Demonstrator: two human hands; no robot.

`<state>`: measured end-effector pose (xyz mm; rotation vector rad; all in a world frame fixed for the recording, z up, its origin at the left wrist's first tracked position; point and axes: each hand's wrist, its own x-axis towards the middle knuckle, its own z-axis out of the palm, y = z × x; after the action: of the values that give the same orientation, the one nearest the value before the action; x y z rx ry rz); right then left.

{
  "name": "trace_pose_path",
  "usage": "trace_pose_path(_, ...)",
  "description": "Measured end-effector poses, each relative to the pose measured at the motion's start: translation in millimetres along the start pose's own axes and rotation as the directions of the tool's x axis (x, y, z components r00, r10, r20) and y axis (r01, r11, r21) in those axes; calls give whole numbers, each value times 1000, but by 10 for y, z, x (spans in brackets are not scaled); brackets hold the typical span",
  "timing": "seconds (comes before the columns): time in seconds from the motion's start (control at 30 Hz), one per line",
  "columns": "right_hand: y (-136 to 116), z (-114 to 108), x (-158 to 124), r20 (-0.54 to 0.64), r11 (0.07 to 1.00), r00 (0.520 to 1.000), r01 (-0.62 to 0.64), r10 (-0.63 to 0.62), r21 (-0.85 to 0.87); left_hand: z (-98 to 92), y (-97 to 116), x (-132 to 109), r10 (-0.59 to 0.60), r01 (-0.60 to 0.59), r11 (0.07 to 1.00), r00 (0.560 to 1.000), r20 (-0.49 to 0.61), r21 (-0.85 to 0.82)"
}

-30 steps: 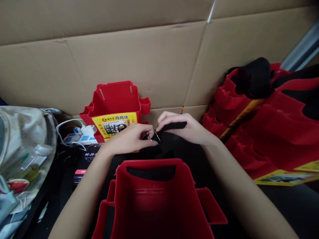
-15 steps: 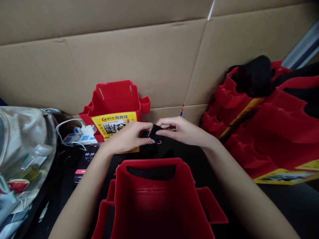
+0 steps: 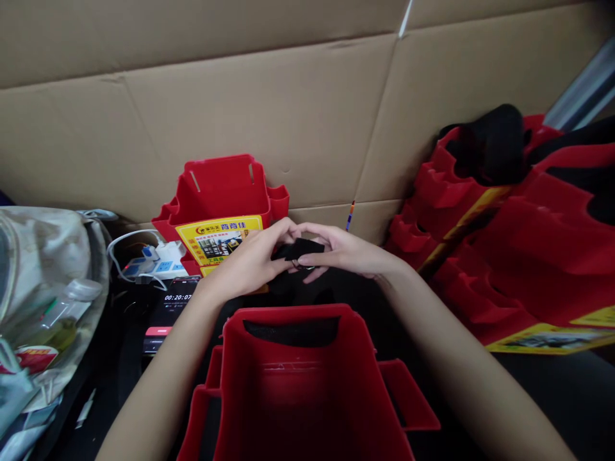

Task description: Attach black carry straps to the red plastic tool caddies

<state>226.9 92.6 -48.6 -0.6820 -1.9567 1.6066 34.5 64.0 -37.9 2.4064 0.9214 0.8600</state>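
My left hand (image 3: 254,264) and my right hand (image 3: 336,253) meet just past the far rim of the red bin (image 3: 298,384) that sits closest to me, and between them they pinch a folded black strap (image 3: 300,248). The left grip is narrow, fingers curled onto the strap's left end with the thumb over the top; the right grip is narrow too, fingertips pressing down on the strap from the right side. A sliver of metal ring (image 3: 307,266) shows just under the strap, below my right fingers (most of it is hidden, so I cannot tell how it sits on the strap).

The strap hangs above a dark patch of surface, between the near bin and a second red bin with a yellow label (image 3: 218,205) that stands upright against the cardboard wall (image 3: 307,115). Left of my left wrist lies a phone (image 3: 170,307) with its timer lit, and behind it a white power strip (image 3: 158,259) with cables. Further left is a clear plastic bag (image 3: 43,294) holding a bottle. On my right a stack of red bins (image 3: 504,250) lies tipped over, with black cloth (image 3: 490,144) stuffed in the topmost one.
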Motion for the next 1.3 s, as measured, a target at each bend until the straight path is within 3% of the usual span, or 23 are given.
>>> trace_pose_path(0.2, 5, -77, -42, 7, 993, 1000, 12, -13, 118, 7, -41, 25, -48, 41, 962, 999, -20, -268)
trace_pose_path(0.4, 13, -83, -58, 75, 999, 997, -10, 12, -37, 15, -102, 36, -97, 97, 936, 995, 18, -337)
trace_pose_path(0.6, 15, -125, -80, 123, 999, 991, -53, 54, -11, 40, -121, 60, -135, 164, 875, 986, 97, -456)
trace_pose_path(0.73, -18, -150, -90, 163, 988, 979, -102, 119, -113, 74, -167, 81, -166, 221, 817, 975, 149, -532)
trace_pose_path(0.93, -50, -144, -70, 54, 977, 989, -129, 140, -169, 83, -188, 89, -225, 241, 803, 970, 97, -545)
trace_pose_path(1.1, -12, -104, -17, 0, 988, 999, -53, 54, -142, 53, -140, 71, -168, 184, 877, 983, 74, -444)
trace_pose_path(1.2, -9, -56, 12, -5, 975, 1000, 7, -8, -224, 27, -119, 56, -159, 160, 918, 987, 32, -363)
trace_pose_path(1.3, -33, 6, 19, -94, 939, 994, 21, -57, -344, 18, -111, 47, -149, 138, 946, 989, -14, -293)
